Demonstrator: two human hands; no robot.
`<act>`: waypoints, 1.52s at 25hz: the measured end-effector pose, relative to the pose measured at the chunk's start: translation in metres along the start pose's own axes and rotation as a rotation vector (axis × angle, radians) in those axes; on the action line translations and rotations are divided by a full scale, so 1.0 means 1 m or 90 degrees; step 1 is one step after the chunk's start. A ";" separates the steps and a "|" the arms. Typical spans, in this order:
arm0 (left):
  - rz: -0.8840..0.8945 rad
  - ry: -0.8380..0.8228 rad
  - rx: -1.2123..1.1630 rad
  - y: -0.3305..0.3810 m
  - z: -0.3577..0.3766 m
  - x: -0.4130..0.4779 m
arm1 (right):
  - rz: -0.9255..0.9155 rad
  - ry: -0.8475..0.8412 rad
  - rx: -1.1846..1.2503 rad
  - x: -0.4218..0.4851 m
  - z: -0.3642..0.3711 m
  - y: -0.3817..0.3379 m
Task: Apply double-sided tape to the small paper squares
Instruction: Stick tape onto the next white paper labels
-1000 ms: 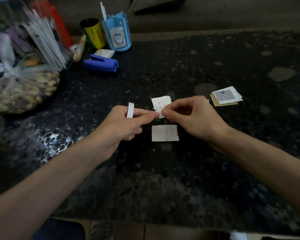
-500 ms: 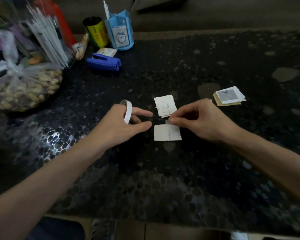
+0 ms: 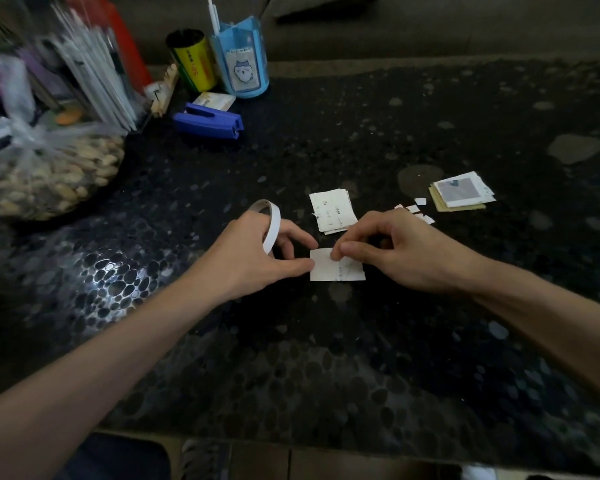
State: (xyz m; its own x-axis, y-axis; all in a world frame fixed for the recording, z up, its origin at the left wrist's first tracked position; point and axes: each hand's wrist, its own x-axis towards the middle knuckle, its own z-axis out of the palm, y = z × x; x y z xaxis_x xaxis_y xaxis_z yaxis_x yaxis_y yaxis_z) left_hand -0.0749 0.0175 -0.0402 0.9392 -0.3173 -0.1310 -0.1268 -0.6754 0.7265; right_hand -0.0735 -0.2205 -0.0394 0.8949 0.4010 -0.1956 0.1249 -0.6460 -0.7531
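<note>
The paper square (image 3: pixel 340 270) lies flat on the worktop (image 3: pixel 361 358) directly under the grip, a small off-white piece with a faint pen line running down its middle and a few light scribbles, its edges roughly cut. The right hand (image 3: pixel 406 252) forms the grip: thumb and forefinger are closed together on the square's far edge, the other fingers curled in behind, and whether a bit of tape sits between the fingertips cannot be told. Just left of the grip, the left hand (image 3: pixel 250 258) touches the square's left edge with the tip of its straight thumb, its forefinger stretched out above, holding nothing between them. A thin white tape roll (image 3: pixel 272 225) hangs looped around that forefinger, standing up from the hand, further left of the grip. Just beyond the grip lies a stack of paper squares (image 3: pixel 331 211), slightly fanned, pen writing on its top sheet. Right of the grip and a little beyond it lie small white scraps (image 3: pixel 417 208), and further right a pile of cards (image 3: pixel 461 194) with a greyish picture on top. Far beyond the grip to the left are a blue stapler (image 3: pixel 208 121), a blue pen holder (image 3: pixel 243 64), a yellow can (image 3: pixel 191 62) and a bag of nuts (image 3: pixel 49 178).
</note>
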 end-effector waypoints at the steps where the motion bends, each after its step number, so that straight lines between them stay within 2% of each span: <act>1: 0.004 -0.007 0.008 0.001 0.001 0.000 | 0.000 0.001 -0.011 0.000 0.001 0.001; 12: 0.006 -0.009 0.051 -0.001 0.007 0.001 | 0.016 0.037 -0.094 0.001 0.003 0.001; 24: 0.015 -0.007 0.056 -0.002 0.008 0.001 | -0.006 0.028 -0.022 0.001 0.000 0.002; 38: 0.082 -0.013 0.065 -0.003 0.009 -0.004 | -0.025 0.042 -0.090 0.000 0.004 0.002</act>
State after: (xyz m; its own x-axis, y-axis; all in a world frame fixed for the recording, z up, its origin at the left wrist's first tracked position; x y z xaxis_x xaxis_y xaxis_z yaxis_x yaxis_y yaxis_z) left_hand -0.0814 0.0150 -0.0480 0.9067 -0.4182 -0.0554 -0.2787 -0.6924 0.6656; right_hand -0.0754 -0.2193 -0.0439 0.9141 0.3865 -0.1224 0.2150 -0.7181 -0.6619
